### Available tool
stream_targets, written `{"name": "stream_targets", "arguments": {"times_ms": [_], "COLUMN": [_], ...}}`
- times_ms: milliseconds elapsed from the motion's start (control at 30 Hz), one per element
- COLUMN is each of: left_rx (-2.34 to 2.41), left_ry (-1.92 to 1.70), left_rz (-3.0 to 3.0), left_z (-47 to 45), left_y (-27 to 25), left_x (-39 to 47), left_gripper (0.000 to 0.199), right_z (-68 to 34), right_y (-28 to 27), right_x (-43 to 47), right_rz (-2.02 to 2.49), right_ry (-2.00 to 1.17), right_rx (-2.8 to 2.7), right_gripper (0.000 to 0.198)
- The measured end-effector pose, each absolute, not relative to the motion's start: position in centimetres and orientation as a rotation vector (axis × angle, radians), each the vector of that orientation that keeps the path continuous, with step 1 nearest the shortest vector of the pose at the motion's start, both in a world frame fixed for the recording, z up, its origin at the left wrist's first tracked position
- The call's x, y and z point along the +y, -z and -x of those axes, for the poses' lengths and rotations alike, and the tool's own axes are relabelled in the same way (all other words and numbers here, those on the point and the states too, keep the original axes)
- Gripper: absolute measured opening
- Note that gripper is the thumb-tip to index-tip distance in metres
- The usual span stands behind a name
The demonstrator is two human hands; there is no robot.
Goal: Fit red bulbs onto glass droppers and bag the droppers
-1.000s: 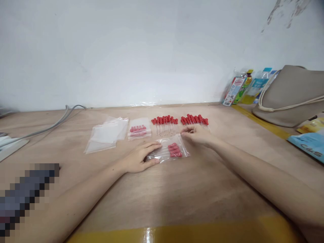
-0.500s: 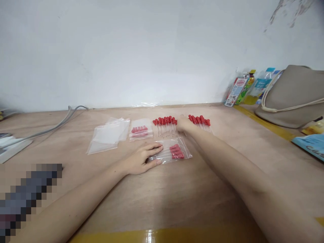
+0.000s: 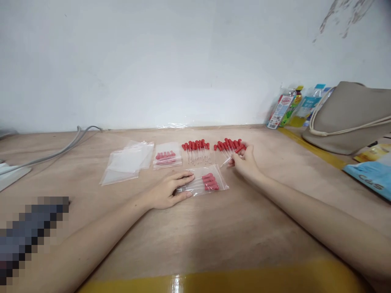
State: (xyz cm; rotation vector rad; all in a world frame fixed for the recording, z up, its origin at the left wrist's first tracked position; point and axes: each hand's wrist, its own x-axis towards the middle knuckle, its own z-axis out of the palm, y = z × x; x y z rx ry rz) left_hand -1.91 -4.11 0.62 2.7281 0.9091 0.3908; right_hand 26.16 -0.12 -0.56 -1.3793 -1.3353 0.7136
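My left hand (image 3: pixel 171 190) lies with fingers apart on the left end of a clear zip bag (image 3: pixel 224 183), pressing it to the table. Inside that bag are several red-bulbed droppers (image 3: pixel 210 182), bulbs to the right. Just right of the bag, my right hand (image 3: pixel 244 160) is closed on one dropper (image 3: pixel 240 149), its red bulb up and its clear tube slanting down left. Behind it lies a group of droppers (image 3: pixel 226 143), and a second group (image 3: pixel 197 145) lies to the left, bulbs toward the wall.
A filled bag (image 3: pixel 166 162) of droppers and several flat clear bags (image 3: pixel 125 162) lie to the left. A grey cable (image 3: pixel 69 148) and a pixelated dark object (image 3: pixel 33 232) are further left. Drink bottles (image 3: pixel 301 114), a carton (image 3: pixel 279 112), a grey bag (image 3: pixel 345 118) and a blue packet (image 3: pixel 369 175) stand or lie right.
My right hand has moved right from between the dropper groups and now shows a dropper in its fingers. My left hand stays on the bag. The view has shifted slightly.
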Motion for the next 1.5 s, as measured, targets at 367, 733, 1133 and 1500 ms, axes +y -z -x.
{"name": "stream_targets", "arguments": {"times_ms": [367, 733, 1133, 1500], "left_rx": [0.976, 0.935, 0.902, 0.940], "left_ry": [-0.398, -0.446, -0.495, -0.503], "left_rz": [-2.688, -2.684, -2.664, -2.671], "left_z": [1.7, 1.7, 1.7, 1.6], "left_y": [-1.2, -1.1, -1.2, -1.2], "left_x": [-4.7, -4.5, -4.5, -4.7], "left_gripper": [0.057, 0.057, 0.056, 0.055], "right_z": [-23.9, -24.2, -23.1, -24.2], "right_y": [0.5, -0.2, 0.3, 1.1], "right_x": [-2.7, -2.4, -1.7, -2.0], "right_rz": [1.113, 1.182, 1.269, 1.241], "right_ry": [-1.249, -1.442, -1.141, -0.883], "right_rx": [-1.093, -1.497, -1.507, -1.882], "right_gripper": [0.012, 0.029, 0.018, 0.019]}}
